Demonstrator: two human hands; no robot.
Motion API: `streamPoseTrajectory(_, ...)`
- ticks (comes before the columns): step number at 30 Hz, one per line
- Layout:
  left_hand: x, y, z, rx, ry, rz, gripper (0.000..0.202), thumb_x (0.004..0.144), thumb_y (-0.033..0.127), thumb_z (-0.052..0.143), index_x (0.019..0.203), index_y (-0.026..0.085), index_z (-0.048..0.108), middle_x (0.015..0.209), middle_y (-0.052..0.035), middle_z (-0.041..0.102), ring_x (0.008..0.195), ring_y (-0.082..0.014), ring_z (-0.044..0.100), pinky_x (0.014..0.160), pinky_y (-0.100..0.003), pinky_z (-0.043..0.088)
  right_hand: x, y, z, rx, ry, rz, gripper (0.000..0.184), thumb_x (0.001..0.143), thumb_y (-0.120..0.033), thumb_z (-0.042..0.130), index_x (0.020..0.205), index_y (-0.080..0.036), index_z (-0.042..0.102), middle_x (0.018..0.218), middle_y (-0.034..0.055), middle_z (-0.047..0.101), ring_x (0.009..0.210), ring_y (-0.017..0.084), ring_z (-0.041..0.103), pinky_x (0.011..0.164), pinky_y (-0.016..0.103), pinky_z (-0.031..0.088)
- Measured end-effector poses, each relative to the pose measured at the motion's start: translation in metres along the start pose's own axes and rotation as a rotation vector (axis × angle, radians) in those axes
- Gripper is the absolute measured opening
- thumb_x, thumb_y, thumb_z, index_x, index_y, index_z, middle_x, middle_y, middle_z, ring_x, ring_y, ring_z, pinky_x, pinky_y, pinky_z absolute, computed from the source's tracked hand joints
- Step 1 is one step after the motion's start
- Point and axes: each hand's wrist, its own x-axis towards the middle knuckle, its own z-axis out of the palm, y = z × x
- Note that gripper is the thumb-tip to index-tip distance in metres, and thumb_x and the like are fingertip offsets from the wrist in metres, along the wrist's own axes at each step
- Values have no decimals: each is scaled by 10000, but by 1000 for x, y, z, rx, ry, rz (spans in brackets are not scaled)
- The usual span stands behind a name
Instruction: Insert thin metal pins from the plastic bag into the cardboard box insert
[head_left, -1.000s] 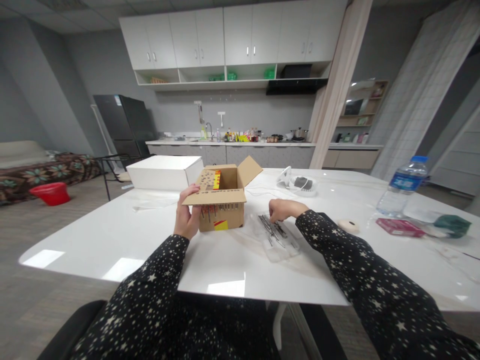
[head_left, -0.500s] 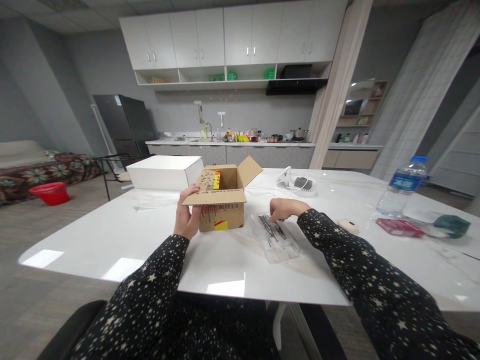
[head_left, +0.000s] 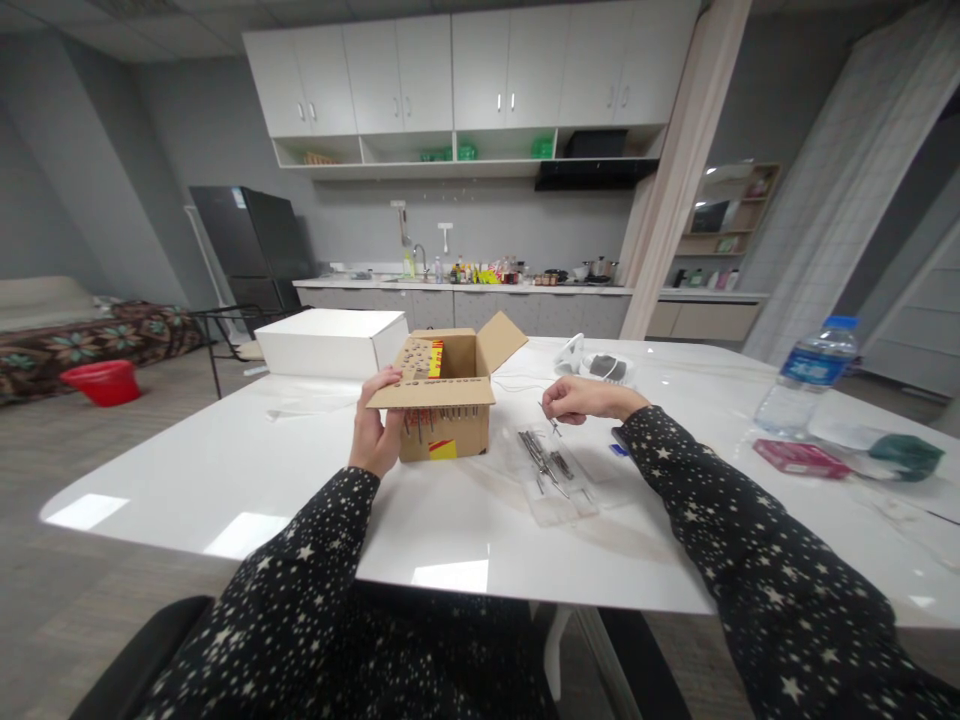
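A small open cardboard box stands on the white table. Its near flap is punched with holes, and several thin metal pins hang through it. My left hand grips the box's left side, thumb on the flap. My right hand hovers just right of the box, fingers pinched on a thin metal pin. Below it lies a clear plastic tray holding several more pins.
A white box sits behind the cardboard one. A water bottle, a red packet and a green object lie at the right. White cabled devices rest further back. Kitchen counter and fridge stand behind.
My right hand has lifted from the plastic tray with a pin pinched in its fingers and moved slightly up. My left hand stays on the box.
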Motion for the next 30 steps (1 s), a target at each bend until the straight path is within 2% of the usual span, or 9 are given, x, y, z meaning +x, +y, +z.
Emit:
streamPoseTrajectory(5, 0, 1, 0, 8, 4, 6, 346, 977, 476, 450, 1210, 233, 530, 1279, -95, 587, 1309, -257, 506, 1162, -533, 365, 2, -3, 1, 120, -60, -78, 106, 690, -220, 551, 601, -172, 519, 509, -30, 525, 458, 80, 371, 464, 226, 262)
streamPoseTrajectory(11, 1, 2, -1, 19, 1, 11, 330, 980, 455, 452, 1215, 236, 528, 1267, -94, 591, 1317, -254, 501, 1161, -538, 366, 2, -3, 1, 49, -78, -86, 123, 693, -220, 549, 584, -180, 508, 509, -39, 506, 489, 94, 398, 511, 234, 313)
streamPoseTrajectory(15, 1, 2, 0, 11, 3, 16, 329, 980, 450, 451, 1220, 239, 529, 1278, -96, 587, 1313, -258, 505, 1160, -547, 368, 3, -1, 1, -8, -53, -37, 132, 698, -243, 548, 583, -182, 526, 508, -32, 514, 515, 109, 424, 550, 247, 356)
streamPoseTrajectory(22, 1, 1, 1, -10, 9, 13, 320, 978, 422, 466, 1223, 230, 539, 1283, -99, 590, 1321, -255, 501, 1172, -541, 356, 8, 5, 3, -184, -56, 59, 109, 677, -232, 528, 581, -180, 533, 508, -15, 548, 503, 109, 437, 542, 253, 338)
streamPoseTrajectory(30, 2, 1, 1, -4, 11, 12, 326, 973, 448, 469, 1214, 239, 536, 1274, -100, 595, 1324, -267, 501, 1161, -558, 363, 7, 1, 8, -313, -16, 182, 113, 716, -255, 517, 652, -173, 560, 552, 15, 586, 506, 124, 499, 515, 259, 356)
